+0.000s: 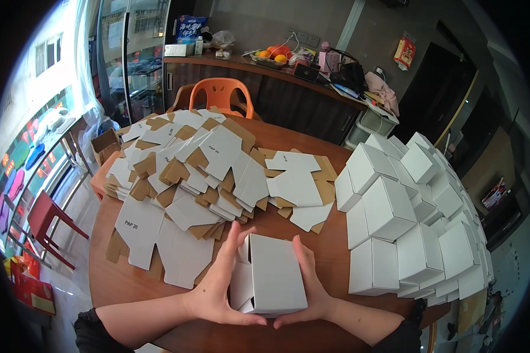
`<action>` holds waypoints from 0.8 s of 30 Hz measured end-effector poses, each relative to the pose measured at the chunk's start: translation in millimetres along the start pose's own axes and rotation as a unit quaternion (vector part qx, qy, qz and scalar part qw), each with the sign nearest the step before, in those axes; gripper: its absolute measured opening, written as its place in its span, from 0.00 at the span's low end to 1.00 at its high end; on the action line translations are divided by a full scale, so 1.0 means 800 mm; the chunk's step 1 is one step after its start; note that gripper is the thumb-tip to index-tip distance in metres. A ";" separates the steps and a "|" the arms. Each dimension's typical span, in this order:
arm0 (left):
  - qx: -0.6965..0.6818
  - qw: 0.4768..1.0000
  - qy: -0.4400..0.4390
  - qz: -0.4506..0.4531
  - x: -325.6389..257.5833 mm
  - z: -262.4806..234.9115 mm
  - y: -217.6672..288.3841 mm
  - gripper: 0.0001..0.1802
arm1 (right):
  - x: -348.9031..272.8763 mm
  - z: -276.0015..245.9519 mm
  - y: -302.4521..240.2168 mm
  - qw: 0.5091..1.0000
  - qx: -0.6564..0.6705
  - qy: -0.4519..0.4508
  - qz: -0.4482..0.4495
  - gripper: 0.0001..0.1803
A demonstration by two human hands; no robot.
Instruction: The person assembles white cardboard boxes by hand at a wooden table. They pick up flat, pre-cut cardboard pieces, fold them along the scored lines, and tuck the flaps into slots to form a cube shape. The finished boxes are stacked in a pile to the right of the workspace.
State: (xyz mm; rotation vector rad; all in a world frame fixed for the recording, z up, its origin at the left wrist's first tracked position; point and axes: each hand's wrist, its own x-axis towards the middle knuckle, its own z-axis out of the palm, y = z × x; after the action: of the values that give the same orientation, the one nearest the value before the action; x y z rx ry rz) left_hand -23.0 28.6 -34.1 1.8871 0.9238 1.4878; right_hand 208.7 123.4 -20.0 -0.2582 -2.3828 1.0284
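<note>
Between my two hands is a white cardboard box (278,273), held low over the front of the round wooden table (330,259). My left hand (222,285) presses along its left side, thumb at the near lower edge, where flaps and a dark gap show. Against the right side rests my right hand (311,288), its fingers up along the far edge and thumb beneath the near edge. Flat unfolded white-and-brown box blanks (188,170) lie in a loose heap beyond and left of my hands. Stacked folded white boxes (388,209) fill the table's right side.
An orange chair (222,94) stands behind the table. Against the far wall, a sideboard (241,61) carries fruit, bags and small goods. A dark red stool (50,220) is on the floor at left, near a window. More blanks (297,182) lie mid-table.
</note>
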 end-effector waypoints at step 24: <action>-0.086 0.995 0.043 -0.018 0.002 -0.014 0.001 0.63 | -0.001 0.002 -0.001 0.998 0.051 -0.022 0.033 0.83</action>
State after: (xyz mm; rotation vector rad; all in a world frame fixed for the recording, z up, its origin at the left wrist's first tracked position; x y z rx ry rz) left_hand -33.8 29.3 -30.0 1.6869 0.8342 1.5853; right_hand 208.4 121.3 -20.9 -0.2816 -2.3658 1.1936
